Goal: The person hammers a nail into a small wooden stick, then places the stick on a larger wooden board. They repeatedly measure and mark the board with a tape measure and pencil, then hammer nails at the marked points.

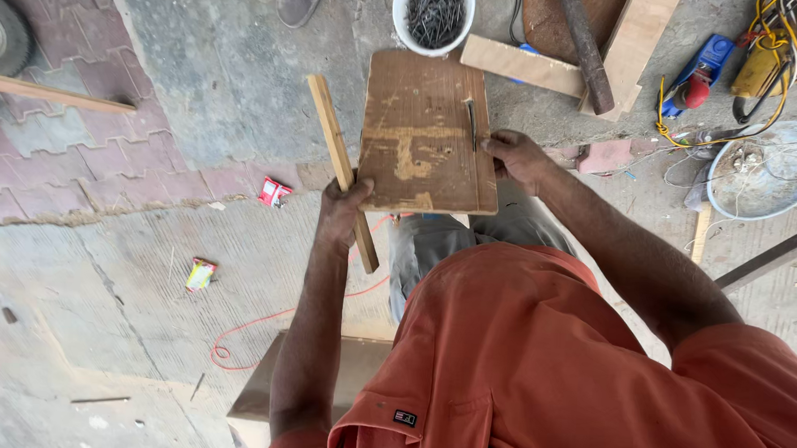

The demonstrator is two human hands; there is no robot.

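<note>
A worn brown wooden board [420, 131] with pale scuffed patches is held up in front of me. My left hand [343, 211] grips its lower left corner together with a thin wooden strip [339, 159] that slants up and to the left. My right hand [518, 158] holds the board's right edge. A dark nail or thin metal tool [471, 124] lies against the board near the right hand's fingers. My orange shirt fills the lower right of the view.
A white bucket of dark nails [434, 15] stands just beyond the board. Planks [522, 66], a blue power tool [701, 71], a yellow tool with tangled cables [769, 52] and a metal basin [768, 168] lie to the right. Small wrappers [274, 192] and a red cord [260, 321] lie on the concrete.
</note>
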